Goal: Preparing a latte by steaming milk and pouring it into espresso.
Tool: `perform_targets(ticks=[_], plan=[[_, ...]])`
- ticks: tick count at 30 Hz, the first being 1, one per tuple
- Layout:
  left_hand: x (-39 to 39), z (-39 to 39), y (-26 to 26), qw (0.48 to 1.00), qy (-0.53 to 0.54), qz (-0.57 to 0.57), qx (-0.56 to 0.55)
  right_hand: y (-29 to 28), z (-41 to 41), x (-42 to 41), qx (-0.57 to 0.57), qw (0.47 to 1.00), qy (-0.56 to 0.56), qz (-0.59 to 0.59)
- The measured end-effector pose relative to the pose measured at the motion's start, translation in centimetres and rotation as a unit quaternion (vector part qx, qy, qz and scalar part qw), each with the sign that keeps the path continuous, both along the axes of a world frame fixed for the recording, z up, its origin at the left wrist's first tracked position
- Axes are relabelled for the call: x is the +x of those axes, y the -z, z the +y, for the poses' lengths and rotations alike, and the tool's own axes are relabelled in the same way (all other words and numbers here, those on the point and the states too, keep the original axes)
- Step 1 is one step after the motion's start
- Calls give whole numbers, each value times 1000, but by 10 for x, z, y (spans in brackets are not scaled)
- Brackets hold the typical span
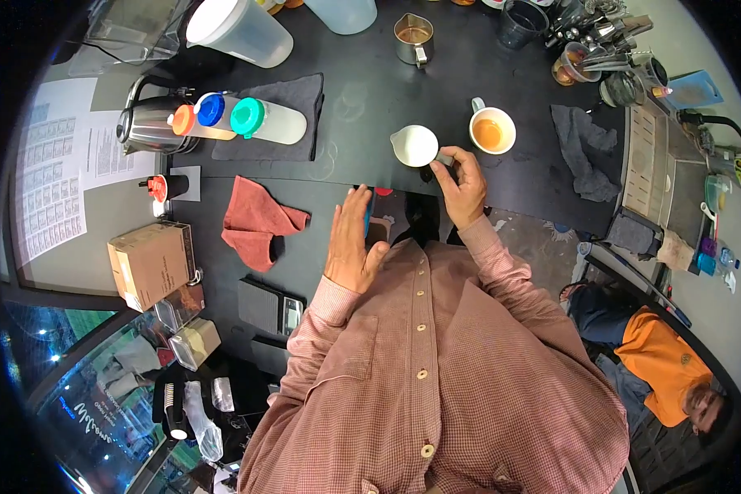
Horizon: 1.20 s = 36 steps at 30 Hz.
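My right hand [463, 185] grips the handle of a small milk pitcher [415, 146] near the counter's front edge. White liquid, apparently milk, fills the visible inside of the pitcher. Just to its right stands a white cup [492, 130] with brown coffee in it, its handle pointing away from me. My left hand [352, 244] is flat at the counter edge, fingers stretched out and thumb spread, holding nothing. A red cloth [259, 223] lies crumpled to its left. Farther back is a second, metal pitcher [414, 40] with brown residue inside.
Capped squeeze bottles [277, 122] lie on a dark folded towel [311, 92], beside a steel kettle [157, 123]. A digital scale [268, 305] sits at left. Another dark cloth [583, 154] and a black cup [522, 25] are at right. A person in orange [660, 364] is at lower right.
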<state>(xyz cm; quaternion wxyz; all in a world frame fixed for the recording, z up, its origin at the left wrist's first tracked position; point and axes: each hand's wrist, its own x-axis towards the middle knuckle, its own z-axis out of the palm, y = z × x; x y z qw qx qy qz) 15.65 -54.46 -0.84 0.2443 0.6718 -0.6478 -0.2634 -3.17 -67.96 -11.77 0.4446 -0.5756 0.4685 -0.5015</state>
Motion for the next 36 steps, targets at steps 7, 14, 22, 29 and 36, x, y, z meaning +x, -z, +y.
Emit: perform_targets(ticks=[7, 14, 22, 29, 36], plan=[[-2, 7, 1, 999, 15, -5, 28, 3, 0, -1, 83, 996, -15, 6], [-6, 6, 3, 999, 35, -1, 25, -1, -5, -5, 109, 990, -65, -57], [-9, 12, 5, 998, 45, 6, 38, 9, -5, -5, 92, 992, -87, -28], [-8, 10, -1, 999, 31, 43, -1, 0, -7, 3, 37, 994, -81, -69], [7, -7, -28, 994, -19, 63, -89, -48, -7, -5, 20, 990, -135, -41]])
